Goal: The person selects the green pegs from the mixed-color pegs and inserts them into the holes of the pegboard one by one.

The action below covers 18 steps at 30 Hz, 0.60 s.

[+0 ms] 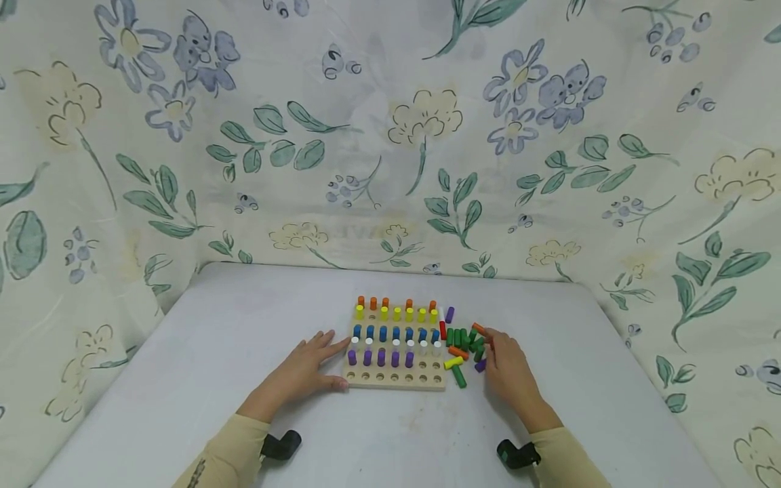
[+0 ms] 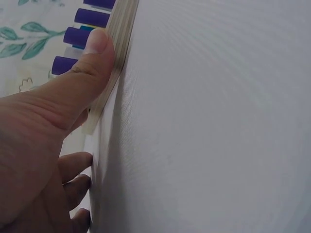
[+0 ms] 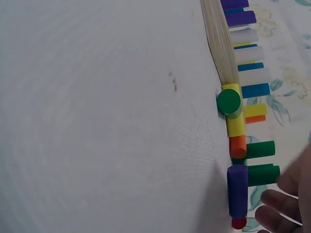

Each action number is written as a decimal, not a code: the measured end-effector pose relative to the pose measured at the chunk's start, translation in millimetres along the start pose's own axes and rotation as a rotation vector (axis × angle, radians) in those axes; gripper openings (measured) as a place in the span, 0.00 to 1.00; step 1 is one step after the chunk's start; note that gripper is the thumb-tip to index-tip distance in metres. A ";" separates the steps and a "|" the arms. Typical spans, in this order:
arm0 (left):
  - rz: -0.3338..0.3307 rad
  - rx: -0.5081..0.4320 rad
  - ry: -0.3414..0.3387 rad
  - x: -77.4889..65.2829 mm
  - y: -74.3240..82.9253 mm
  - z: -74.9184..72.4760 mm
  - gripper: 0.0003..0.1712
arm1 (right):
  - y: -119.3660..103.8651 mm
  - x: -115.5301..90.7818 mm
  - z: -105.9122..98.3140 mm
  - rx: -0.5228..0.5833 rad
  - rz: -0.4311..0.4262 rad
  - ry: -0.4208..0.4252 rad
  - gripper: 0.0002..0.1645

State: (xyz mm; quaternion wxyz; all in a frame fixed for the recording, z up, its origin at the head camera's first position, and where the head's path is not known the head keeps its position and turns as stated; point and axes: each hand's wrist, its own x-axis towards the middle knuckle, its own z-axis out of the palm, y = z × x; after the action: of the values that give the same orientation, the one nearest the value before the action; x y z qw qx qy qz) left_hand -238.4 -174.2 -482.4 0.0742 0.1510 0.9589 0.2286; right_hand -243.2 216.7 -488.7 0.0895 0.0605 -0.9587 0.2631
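Note:
A wooden pegboard [image 1: 395,381] lies on the table with rows of orange, yellow, blue, white and purple pegs standing in it. Its front row of holes is bare. My left hand [image 1: 311,366] rests at the board's left side, thumb against the front edge and index finger by the left edge. In the left wrist view the thumb [image 2: 97,58] lies along the board's side below purple pegs [image 2: 92,18]. On the right, my right hand [image 1: 509,366] reaches into a loose pile, fingertips right at an orange peg [image 1: 478,329] and beside green pegs [image 3: 262,174].
Loose pegs lie right of the board: several green ones, a red peg [image 1: 443,330], a yellow peg [image 1: 453,362] and a purple peg [image 1: 449,314]. A green peg [image 1: 459,376] lies nearest the front. Floral cloth [image 1: 366,135] hangs behind the white table [image 1: 256,312].

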 end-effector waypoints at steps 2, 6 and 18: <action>0.001 -0.002 0.001 -0.5 0.3 -0.7 0.54 | 0.7 -0.2 0.7 0.005 -0.013 0.002 0.28; 0.002 -0.003 0.002 -1.2 1.1 -1.8 0.54 | 1.1 0.0 1.7 -0.003 -0.007 -0.010 0.32; -0.003 -0.016 -0.004 -0.9 -0.4 -0.3 0.54 | 3.0 1.6 2.7 -0.023 0.009 0.002 0.15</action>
State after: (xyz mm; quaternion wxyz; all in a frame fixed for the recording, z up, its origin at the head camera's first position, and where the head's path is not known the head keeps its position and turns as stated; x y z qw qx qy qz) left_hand -237.7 -175.0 -482.3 0.0774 0.1496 0.9571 0.2357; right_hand -245.6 217.8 -492.1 0.0901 0.0550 -0.9618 0.2527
